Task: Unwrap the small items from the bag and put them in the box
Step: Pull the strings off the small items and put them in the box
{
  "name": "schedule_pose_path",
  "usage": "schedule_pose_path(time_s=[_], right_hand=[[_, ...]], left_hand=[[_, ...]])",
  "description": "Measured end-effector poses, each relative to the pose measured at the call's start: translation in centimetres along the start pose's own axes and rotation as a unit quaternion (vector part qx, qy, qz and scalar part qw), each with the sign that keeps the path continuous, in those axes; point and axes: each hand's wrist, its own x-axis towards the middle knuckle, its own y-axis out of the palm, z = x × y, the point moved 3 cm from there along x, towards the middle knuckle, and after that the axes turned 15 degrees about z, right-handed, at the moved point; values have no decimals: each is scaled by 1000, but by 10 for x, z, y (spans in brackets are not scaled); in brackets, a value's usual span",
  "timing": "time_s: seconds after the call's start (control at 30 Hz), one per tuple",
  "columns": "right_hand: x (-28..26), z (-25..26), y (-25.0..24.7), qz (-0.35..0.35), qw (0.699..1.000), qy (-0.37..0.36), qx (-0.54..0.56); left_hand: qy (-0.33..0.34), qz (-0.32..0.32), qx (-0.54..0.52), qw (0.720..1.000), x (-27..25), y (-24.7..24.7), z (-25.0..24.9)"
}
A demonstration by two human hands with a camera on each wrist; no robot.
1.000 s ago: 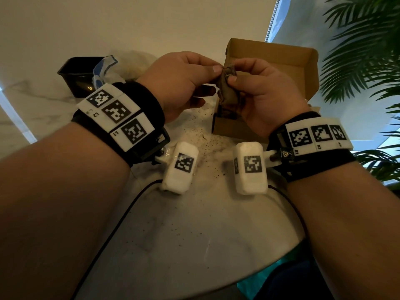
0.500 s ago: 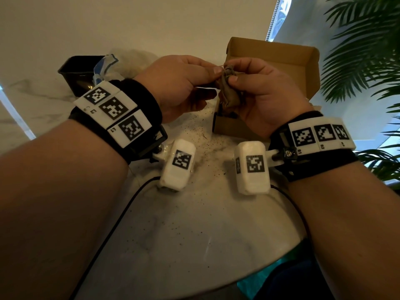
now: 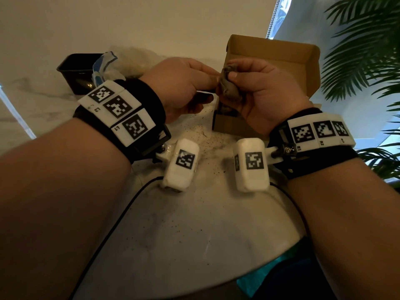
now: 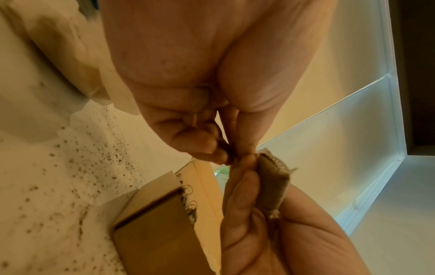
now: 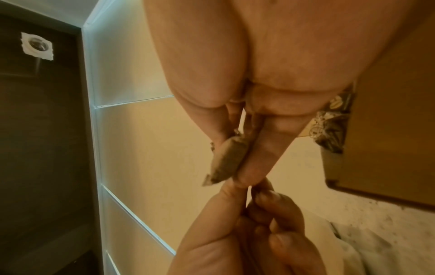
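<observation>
A white marble table [image 3: 184,234], strewn with dark specks, carries an open cardboard box [image 3: 270,53] whose lid stands upright and in which dark wrapped items [image 5: 329,128] lie, a crumpled clear plastic bag [image 3: 127,59] and, at far left, a black bin [image 3: 75,72] whose contents cannot be made out. Above the box's near edge, the right hand [image 3: 264,94] grips a small brown packet [image 3: 229,87] between thumb and fingers, while the left hand [image 3: 181,83] pinches the packet's top end with thumb and forefinger.
</observation>
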Motion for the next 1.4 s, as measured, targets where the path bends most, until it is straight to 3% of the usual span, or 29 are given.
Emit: schedule_pose_path(time_s=[0.17,0.3,0.4,0.47,0.57,0.7,0.83,0.9,1.1,1.23,1.4], right_hand=[[-3,4,-4,-57,994,0,-93],[-6,9,-13,-123,988,-24,-93],[-8,16,-26,-208,952,2,-226],[-7,17,-32,-220,930,49,-291],[-2,14,-30,-184,912,130,-341],[0,12,-19,-126,893,183,-391],[-2,16,-7,-63,829,247,-498],[-2,16,-4,-55,817,256,-514],[-5,15,-10,-102,838,208,-495],[-2,5,-3,-56,841,215,-493],[0,2,-7,-57,846,210,-488]], left_hand=[[-21,27,101,994,-6,2,-4],[-34,20,111,993,-8,6,-3],[-67,11,86,994,-4,7,4],[-95,10,60,994,0,8,11],[-125,17,20,992,5,12,21],[-149,61,-21,987,9,20,27],[-142,66,-29,987,11,22,28],[-141,64,-34,987,12,21,29],[-154,66,-58,984,16,20,34],[-157,55,-55,985,16,20,34],[-147,47,-50,987,10,20,32]])
